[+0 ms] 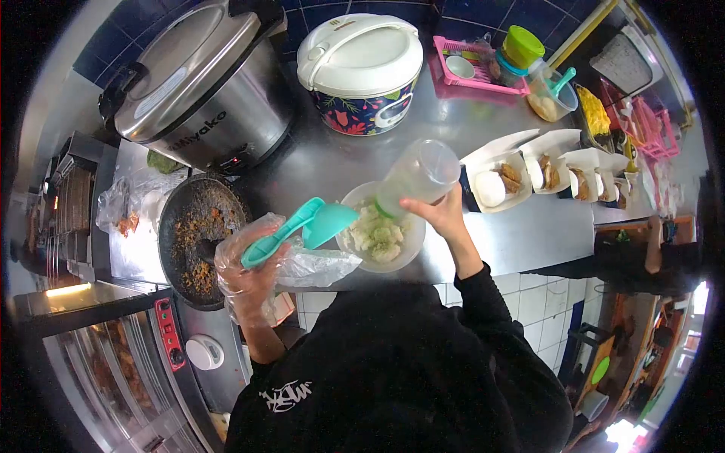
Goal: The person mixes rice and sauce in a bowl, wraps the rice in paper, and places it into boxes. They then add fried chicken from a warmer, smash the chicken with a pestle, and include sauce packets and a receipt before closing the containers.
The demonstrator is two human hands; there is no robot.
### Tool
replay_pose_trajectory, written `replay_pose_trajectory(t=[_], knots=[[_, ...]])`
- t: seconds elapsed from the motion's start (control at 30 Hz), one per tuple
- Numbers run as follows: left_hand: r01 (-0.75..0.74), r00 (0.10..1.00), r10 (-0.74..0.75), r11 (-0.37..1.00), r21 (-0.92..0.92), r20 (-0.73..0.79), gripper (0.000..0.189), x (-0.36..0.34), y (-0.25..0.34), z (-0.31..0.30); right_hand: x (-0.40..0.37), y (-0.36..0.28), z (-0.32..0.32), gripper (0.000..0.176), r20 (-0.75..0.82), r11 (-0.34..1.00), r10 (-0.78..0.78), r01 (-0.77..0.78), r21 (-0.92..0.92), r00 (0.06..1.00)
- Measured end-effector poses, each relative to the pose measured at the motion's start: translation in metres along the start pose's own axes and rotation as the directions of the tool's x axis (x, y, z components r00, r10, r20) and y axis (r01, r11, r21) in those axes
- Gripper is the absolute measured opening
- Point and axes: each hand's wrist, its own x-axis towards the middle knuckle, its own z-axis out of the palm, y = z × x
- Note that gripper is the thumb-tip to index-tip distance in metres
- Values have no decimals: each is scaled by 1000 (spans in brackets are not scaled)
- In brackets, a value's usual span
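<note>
My left hand (243,264), in a clear plastic glove, is closed around the handle of a teal rice scoop (334,224). The scoop's head hangs over the left side of a whitish bowl (414,248). Inside that bowl lies a pale, lumpy food that looks like rice (370,230), with green on top. My bare right hand (444,220) grips a translucent plastic bottle (423,175), tipped so its green-rimmed lower end points down into the bowl. The loose glove plastic (321,268) spreads beside the bowl.
Left of the bowl, a dark pan (181,260) holds browned bits. Behind stand a steel Miyako cooker (211,98) and a flowered white-lidded cooker (362,75). Several open food boxes (502,181) line the counter's right, below a pink rack (483,84). Another person (654,245) is far right.
</note>
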Motion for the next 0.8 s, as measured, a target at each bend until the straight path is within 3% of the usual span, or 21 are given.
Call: replay_pose_trajectory(t=[0.1,0.2,0.3,0.4,0.43,0.5,0.57,0.63,0.67,0.7,0.8], knots=[[19,1000,-19,1000,-5,-10,29,-2,-4,4,-5,-3,-6,66,113,976,-106,125,-180,988],[4,999,-7,998,65,46,28,-1,-3,5,0,7,-24,63,69,998,45,-42,-39,997],[10,998,-20,986,167,57,27,2,5,12,19,-1,-27,63,-41,863,310,-263,432,950],[93,994,-99,990,109,50,28,5,19,34,65,-16,-47,65,291,262,529,-479,838,797],[94,992,-101,990,104,72,29,6,16,40,88,-6,-62,65,469,-136,524,-474,870,711],[106,985,-129,975,193,110,31,13,27,51,144,-19,-78,65,394,-89,438,-397,913,808],[63,985,-105,959,278,137,32,9,22,65,211,-24,-110,64,228,103,284,-266,958,931],[65,975,-132,939,339,178,34,6,21,74,280,-24,-147,57,14,131,308,-57,990,951],[89,969,-163,930,356,184,35,5,24,78,326,9,-186,59,57,-3,269,-59,998,961],[112,963,-193,921,373,187,37,3,28,82,359,35,-214,62,-56,0,273,58,998,960],[211,936,-287,920,331,202,37,4,32,96,416,80,-258,56,-271,156,407,226,962,873]])
